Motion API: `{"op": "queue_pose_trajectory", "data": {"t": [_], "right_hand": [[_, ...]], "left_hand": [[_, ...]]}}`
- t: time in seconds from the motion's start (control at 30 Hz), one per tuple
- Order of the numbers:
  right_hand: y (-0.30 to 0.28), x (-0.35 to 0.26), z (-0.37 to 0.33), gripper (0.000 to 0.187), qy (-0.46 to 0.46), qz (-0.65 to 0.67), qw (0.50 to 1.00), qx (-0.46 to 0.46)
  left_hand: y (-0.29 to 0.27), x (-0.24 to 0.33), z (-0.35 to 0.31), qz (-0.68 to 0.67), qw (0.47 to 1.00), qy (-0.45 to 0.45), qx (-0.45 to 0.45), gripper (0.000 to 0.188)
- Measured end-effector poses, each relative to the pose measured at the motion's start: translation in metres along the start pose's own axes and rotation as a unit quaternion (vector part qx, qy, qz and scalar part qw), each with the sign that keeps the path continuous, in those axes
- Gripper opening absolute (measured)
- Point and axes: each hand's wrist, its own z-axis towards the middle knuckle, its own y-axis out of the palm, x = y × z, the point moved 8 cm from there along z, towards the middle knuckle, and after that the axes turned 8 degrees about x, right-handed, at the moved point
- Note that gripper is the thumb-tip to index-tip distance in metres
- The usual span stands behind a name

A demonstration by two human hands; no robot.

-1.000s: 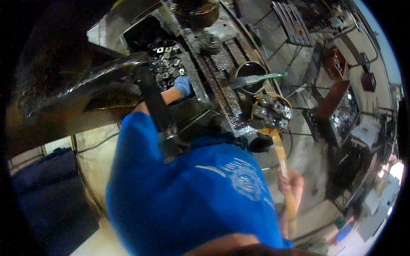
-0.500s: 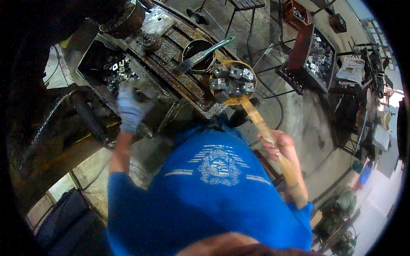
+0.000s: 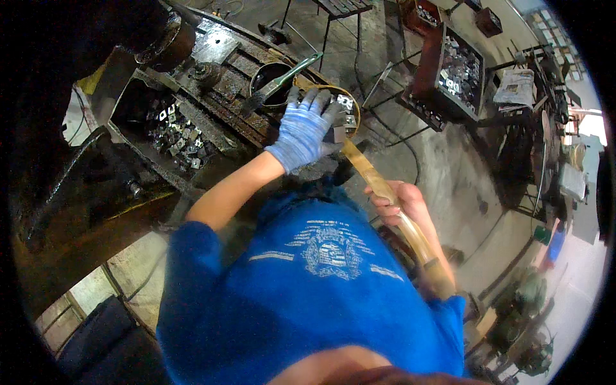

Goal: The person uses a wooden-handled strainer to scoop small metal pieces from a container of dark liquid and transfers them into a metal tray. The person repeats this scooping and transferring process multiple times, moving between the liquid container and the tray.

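Head view: at the bottom middle of the frame, a blue shirt (image 3: 324,308) with a pale print is being worn, its short sleeves being shown at either side. Right of centre, a long yellowish handle (image 3: 364,168) is being gripped by the bare right hand (image 3: 403,202), the fingers being wrapped closed around it; its lower part is being held alongside the right forearm. At the centre of the frame, a round scoop (image 3: 359,117) with a yellow rim is being carried at the upper end of the handle. Metal blocks (image 3: 347,108) are being held in the scoop, and part of it is being covered by the left hand (image 3: 303,133), on which a striped blue-and-grey glove is being worn, with the fingers spread. A dark block (image 3: 335,135) is being shown beside the thumb; whether it is being gripped cannot be told.

Just above the left hand, a green-handled brush (image 3: 296,69) is being supported across a round can (image 3: 253,80) on a grimy metal bench (image 3: 244,128). At the upper left, small metal pieces (image 3: 176,133) are being held in a dark bin (image 3: 128,136). At the upper right, more pieces are being held in a reddish-brown crate (image 3: 431,67). At the top middle, a slatted stand (image 3: 343,8) is being cut off by the frame's edge.
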Motion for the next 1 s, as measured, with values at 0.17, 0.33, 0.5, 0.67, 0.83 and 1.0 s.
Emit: {"op": "queue_pose_trajectory", "data": {"t": [0.17, 0.33, 0.5, 0.67, 0.83, 1.0], "right_hand": [[0.001, -0.001, -0.001, 0.043, -0.02, -0.03, 0.999, 0.005], [0.002, -0.002, -0.001, 0.043, 0.001, -0.026, 0.999, -0.02], [0.004, -0.003, -0.001, 0.043, 0.01, -0.04, 0.999, -0.007], [0.004, -0.004, 0.0, 0.045, 0.025, -0.01, 1.0, -0.009], [0.017, -0.002, 0.0, 0.033, 0.066, 0.087, 0.994, -0.029], [0.016, -0.002, 0.003, 0.036, 0.074, 0.081, 0.992, -0.063]], "left_hand": [[0.007, 0.0, -0.008, 0.092, 0.994, 0.045, -0.047, 0.074], [0.005, 0.004, -0.008, 0.085, 0.993, 0.061, -0.048, 0.074], [-0.001, 0.011, -0.006, 0.054, 0.997, 0.06, -0.013, 0.067], [0.003, 0.023, -0.02, -0.031, 0.995, 0.094, 0.019, 0.056], [0.008, 0.029, -0.03, -0.026, 0.995, 0.093, 0.005, 0.061], [-0.001, 0.028, -0.025, -0.045, 0.994, 0.099, 0.001, 0.051]]}}
